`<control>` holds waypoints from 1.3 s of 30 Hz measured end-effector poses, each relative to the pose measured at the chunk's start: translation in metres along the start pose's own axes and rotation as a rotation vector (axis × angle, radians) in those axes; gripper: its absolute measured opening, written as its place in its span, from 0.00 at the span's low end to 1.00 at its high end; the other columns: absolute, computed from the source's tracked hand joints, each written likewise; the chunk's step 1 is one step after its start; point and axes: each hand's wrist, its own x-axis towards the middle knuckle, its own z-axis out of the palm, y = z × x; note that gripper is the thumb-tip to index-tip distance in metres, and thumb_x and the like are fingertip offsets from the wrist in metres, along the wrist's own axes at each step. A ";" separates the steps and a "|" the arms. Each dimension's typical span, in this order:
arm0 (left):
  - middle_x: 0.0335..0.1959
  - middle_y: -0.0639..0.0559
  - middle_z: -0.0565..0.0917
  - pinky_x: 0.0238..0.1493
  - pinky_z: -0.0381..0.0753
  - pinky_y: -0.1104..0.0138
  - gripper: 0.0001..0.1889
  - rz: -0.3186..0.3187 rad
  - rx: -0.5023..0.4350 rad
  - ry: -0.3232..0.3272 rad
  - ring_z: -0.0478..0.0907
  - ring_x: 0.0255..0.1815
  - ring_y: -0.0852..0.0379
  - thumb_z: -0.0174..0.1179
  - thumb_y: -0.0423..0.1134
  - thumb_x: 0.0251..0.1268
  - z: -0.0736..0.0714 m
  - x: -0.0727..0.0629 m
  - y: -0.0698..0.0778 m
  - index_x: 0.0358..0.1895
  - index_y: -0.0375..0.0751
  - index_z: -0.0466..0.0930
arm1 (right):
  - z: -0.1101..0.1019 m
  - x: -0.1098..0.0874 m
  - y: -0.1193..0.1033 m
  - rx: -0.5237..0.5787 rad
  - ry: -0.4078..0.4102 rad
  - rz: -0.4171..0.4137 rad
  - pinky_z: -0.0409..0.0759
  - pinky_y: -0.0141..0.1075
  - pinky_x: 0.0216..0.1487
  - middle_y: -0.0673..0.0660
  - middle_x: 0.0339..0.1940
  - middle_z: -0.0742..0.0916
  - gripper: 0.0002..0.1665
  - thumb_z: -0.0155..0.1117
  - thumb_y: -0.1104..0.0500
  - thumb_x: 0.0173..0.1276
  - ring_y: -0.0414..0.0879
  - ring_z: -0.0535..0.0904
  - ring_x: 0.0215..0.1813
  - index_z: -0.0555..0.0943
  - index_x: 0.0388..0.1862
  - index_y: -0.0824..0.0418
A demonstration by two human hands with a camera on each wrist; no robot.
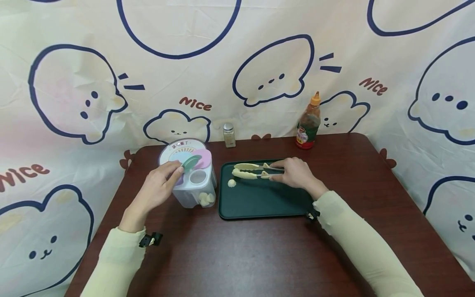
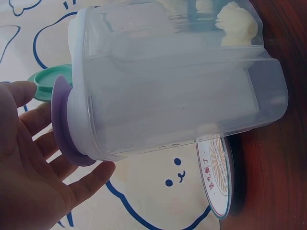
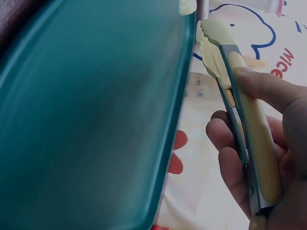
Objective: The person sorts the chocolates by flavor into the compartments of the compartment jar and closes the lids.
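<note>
My left hand (image 1: 161, 183) pinches a green lid (image 1: 191, 163) between thumb and finger, holding it tilted above a clear compartment container (image 1: 185, 199). One round opening (image 1: 198, 177) in its top is uncovered. Pale lumps (image 1: 206, 199) lie inside at the bottom. In the left wrist view, the other fingers spread by a purple lid (image 2: 60, 120). Over the dark green tray (image 1: 265, 204), my right hand (image 1: 297, 173) grips pale yellow tongs (image 1: 246, 175), their tips apart with nothing seen between them. A small whitish piece (image 1: 231, 183) sits on the tray just below the tips.
A pink lid (image 1: 203, 159) covers another compartment. Behind the container stands a round printed plate-like disc (image 1: 182, 145). At the table's back edge are a small shaker jar (image 1: 229, 135) and a sauce bottle (image 1: 309, 123) with an orange cap. A patterned cloth hangs behind.
</note>
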 end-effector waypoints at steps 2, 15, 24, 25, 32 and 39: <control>0.66 0.38 0.77 0.66 0.70 0.38 0.25 0.000 0.001 -0.001 0.74 0.63 0.38 0.44 0.53 0.79 0.000 0.000 0.000 0.66 0.39 0.75 | -0.003 -0.003 0.000 0.015 0.002 0.005 0.70 0.36 0.21 0.50 0.28 0.88 0.28 0.71 0.40 0.62 0.44 0.77 0.27 0.84 0.60 0.46; 0.66 0.38 0.76 0.67 0.69 0.38 0.26 -0.003 0.003 -0.005 0.73 0.64 0.38 0.44 0.53 0.79 -0.001 0.000 0.000 0.66 0.39 0.75 | -0.029 -0.016 -0.021 0.056 0.053 -0.041 0.73 0.36 0.32 0.53 0.41 0.90 0.29 0.74 0.42 0.60 0.46 0.77 0.34 0.84 0.60 0.48; 0.66 0.39 0.76 0.67 0.70 0.38 0.25 -0.007 -0.003 -0.011 0.74 0.63 0.38 0.44 0.53 0.80 0.000 0.000 0.000 0.66 0.39 0.75 | -0.043 -0.024 -0.043 0.097 0.087 -0.114 0.70 0.36 0.29 0.49 0.35 0.90 0.28 0.75 0.43 0.59 0.43 0.75 0.29 0.85 0.58 0.47; 0.66 0.39 0.76 0.67 0.70 0.38 0.25 -0.006 -0.002 -0.011 0.74 0.63 0.38 0.44 0.53 0.80 0.000 0.000 0.000 0.66 0.39 0.75 | -0.044 -0.025 -0.045 0.101 0.089 -0.120 0.70 0.36 0.28 0.48 0.35 0.90 0.28 0.75 0.43 0.59 0.43 0.75 0.28 0.85 0.58 0.47; 0.65 0.39 0.77 0.65 0.72 0.38 0.25 -0.005 0.004 -0.011 0.74 0.61 0.39 0.44 0.53 0.80 0.000 0.000 0.000 0.64 0.40 0.76 | -0.051 -0.028 -0.063 0.117 0.097 -0.151 0.68 0.36 0.26 0.47 0.33 0.90 0.28 0.76 0.44 0.59 0.43 0.74 0.26 0.85 0.58 0.48; 0.66 0.38 0.76 0.67 0.69 0.37 0.25 -0.002 0.011 -0.014 0.73 0.64 0.38 0.44 0.53 0.80 -0.001 0.000 0.001 0.65 0.39 0.75 | -0.051 -0.026 -0.078 0.128 0.097 -0.186 0.71 0.36 0.28 0.48 0.38 0.91 0.27 0.76 0.44 0.59 0.42 0.76 0.30 0.85 0.58 0.47</control>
